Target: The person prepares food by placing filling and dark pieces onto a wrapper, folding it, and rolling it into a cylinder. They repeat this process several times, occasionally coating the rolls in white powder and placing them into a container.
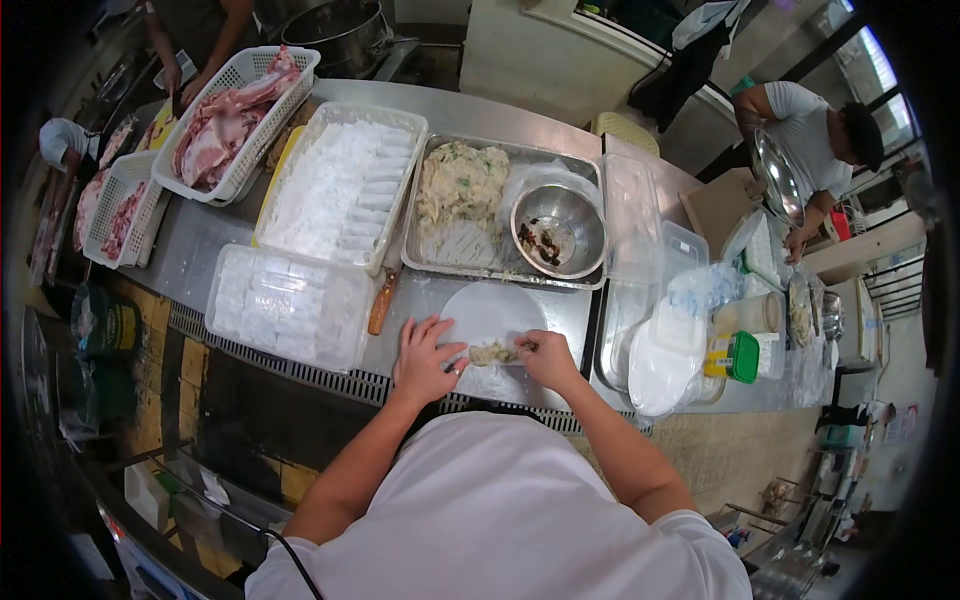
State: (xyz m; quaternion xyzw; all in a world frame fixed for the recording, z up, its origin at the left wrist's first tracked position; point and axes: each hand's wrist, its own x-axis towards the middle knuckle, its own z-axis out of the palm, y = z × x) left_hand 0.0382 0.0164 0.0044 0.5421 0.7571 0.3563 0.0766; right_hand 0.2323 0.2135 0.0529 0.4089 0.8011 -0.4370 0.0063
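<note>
A round, pale wrapper sheet (492,307) lies flat on the steel table. Along its near edge runs a short strip of pale filling with green bits (491,353). My left hand (428,362) rests at the wrapper's left edge, fingers spread, the thumb side close to the strip. At the strip's right end, my right hand (547,358) has its fingers pinched together; what is between them is hidden. Beyond the wrapper is a metal tray (455,266) holding a mound of the same-looking filling (462,180) and a steel bowl (577,268) with dark scraps.
Left are a tub (418,125) of white rolls, a lidded box (285,310), a wooden handle (382,302) and raw meat baskets (262,145). Right are plastic containers (670,340) and a green-lidded jar (740,357). Co-workers (805,130) stand at both far corners.
</note>
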